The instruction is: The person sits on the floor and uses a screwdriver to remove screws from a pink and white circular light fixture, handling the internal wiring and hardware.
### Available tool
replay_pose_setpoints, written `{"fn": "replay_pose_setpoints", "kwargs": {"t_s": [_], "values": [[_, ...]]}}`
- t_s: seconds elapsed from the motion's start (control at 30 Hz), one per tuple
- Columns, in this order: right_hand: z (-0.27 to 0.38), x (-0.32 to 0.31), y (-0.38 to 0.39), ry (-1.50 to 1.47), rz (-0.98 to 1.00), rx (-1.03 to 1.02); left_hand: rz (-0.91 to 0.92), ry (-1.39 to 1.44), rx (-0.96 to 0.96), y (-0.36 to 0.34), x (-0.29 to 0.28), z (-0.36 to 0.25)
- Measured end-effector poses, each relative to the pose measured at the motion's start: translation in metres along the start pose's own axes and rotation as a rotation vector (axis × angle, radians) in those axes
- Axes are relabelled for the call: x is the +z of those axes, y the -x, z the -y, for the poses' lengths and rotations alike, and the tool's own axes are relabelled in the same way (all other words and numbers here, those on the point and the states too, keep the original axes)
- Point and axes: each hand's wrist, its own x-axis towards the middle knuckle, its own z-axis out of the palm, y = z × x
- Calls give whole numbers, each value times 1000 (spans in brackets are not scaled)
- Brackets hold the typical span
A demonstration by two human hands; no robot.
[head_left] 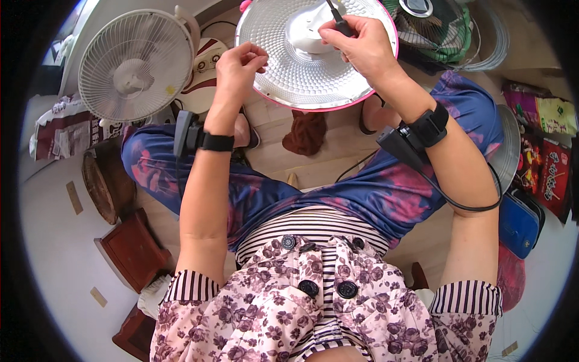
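A round silver reflector dish with a pink rim (pixel 301 78), like that of a dish heater, stands in front of me between my feet. A white hub (pixel 307 36) sits at its middle. Over this hub my right hand (pixel 368 48) is closed on a thin black tool with a thicker grip (pixel 342 25); its far end runs out of the picture. At the dish's left edge, my left hand (pixel 240 66) has its fingers curled and pinched together. Whatever may be between those fingertips is too small or hidden to tell.
A white fan (pixel 136 66) stands at left, beside a white base with knobs (pixel 208 57). A brown cloth (pixel 304 133) lies on the floor below the dish. Another fan (pixel 428 30) and a coil of clear tubing (pixel 497 42) are at far right. A blue case (pixel 520 223) lies right.
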Motion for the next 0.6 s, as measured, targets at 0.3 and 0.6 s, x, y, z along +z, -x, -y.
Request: {"fn": "replay_pose_setpoints", "kwargs": {"t_s": [0.3, 0.6], "values": [[-8, 23, 11, 53, 220, 5, 35, 293, -104, 42, -16, 17], [-24, 61, 15, 339, 361, 48, -36, 528, -386, 72, 12, 49]]}}
